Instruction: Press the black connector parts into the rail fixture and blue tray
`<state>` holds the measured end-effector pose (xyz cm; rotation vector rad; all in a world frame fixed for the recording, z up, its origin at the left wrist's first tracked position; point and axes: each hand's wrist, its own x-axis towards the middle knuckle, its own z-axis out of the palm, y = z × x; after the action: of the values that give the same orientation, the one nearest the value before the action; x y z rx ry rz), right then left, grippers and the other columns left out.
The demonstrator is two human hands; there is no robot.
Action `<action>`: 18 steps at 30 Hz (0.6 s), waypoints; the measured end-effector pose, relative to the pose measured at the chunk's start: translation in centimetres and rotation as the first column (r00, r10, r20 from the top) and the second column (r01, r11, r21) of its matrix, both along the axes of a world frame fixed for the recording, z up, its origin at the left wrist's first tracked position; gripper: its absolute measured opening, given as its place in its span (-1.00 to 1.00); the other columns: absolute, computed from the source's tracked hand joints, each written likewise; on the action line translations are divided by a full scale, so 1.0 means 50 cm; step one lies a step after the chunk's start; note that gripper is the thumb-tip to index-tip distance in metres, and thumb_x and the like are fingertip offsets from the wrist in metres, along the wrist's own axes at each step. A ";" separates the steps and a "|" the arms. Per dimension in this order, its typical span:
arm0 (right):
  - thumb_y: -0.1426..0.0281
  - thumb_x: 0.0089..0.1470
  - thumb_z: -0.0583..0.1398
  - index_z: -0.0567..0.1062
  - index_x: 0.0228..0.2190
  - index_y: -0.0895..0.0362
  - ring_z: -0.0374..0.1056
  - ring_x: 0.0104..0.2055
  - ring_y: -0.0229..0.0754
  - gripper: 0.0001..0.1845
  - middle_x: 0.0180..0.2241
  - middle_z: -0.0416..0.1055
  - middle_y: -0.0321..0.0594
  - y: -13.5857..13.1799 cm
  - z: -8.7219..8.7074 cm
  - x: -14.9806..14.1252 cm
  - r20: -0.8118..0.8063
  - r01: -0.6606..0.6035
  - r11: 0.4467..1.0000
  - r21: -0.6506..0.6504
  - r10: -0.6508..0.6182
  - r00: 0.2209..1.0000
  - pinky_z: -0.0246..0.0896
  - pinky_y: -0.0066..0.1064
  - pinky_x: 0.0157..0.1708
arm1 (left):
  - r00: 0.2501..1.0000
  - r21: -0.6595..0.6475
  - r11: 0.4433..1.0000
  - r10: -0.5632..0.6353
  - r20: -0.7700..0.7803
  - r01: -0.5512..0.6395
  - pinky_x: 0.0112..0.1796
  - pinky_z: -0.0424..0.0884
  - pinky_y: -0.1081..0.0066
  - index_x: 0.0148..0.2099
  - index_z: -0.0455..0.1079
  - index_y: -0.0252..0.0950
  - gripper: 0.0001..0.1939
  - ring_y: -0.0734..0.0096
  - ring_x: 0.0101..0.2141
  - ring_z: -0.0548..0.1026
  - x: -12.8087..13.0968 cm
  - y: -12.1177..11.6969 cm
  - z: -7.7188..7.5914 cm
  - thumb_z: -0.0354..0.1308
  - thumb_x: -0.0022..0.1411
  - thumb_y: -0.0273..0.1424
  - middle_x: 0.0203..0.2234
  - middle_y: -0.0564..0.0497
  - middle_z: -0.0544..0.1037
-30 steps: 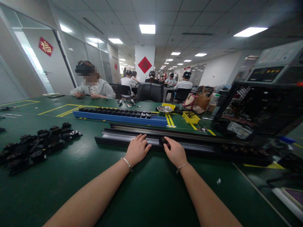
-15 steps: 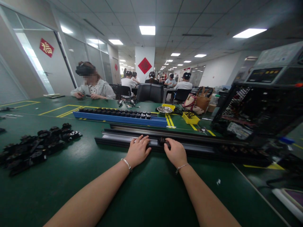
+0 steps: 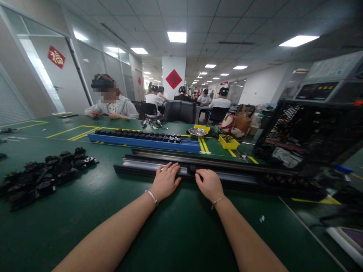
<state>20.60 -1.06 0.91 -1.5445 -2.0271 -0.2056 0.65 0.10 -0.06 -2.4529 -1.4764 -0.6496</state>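
A long black rail (image 3: 235, 176) with a shiny channel lies across the green table in front of me. My left hand (image 3: 166, 180) rests on its left half, palm down, fingers spread and empty. In the channel between my hands sits a small black part (image 3: 191, 169); its exact kind is too dark to make out. My right hand (image 3: 209, 183) is curled at the part's right end, with thumb and fingertips against it. More dark parts (image 3: 289, 180) sit in a row at the rail's right end.
Loose black parts (image 3: 48, 173) are heaped at the left. Behind the rail stands a blue tray (image 3: 141, 142) of similar parts, with a metal bowl (image 3: 197, 131) and a yellow bin (image 3: 228, 142). An open computer case (image 3: 306, 132) stands right. A co-worker (image 3: 113, 102) sits across the table.
The small black part has shifted slightly left in the channel. My right fingers have drawn back from over it to its right end. My left hand stays in place.
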 end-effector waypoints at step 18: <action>0.35 0.09 0.02 0.52 -0.24 0.11 0.35 -0.13 -0.17 -0.69 -0.18 0.50 -0.22 -0.004 0.010 -0.005 0.012 -0.037 0.997 -0.065 0.037 0.999 0.13 -0.32 -0.05 | 0.987 -0.007 1.000 -0.017 -0.161 0.016 0.05 0.04 -0.03 0.28 -0.15 0.12 -0.31 -0.01 0.17 0.09 0.007 -0.011 0.006 0.04 0.17 -0.32 0.19 -0.07 0.17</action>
<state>20.37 -1.28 1.44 -1.5469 -2.0895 -0.1370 0.97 -0.45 0.22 -2.4595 -1.3995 -0.4384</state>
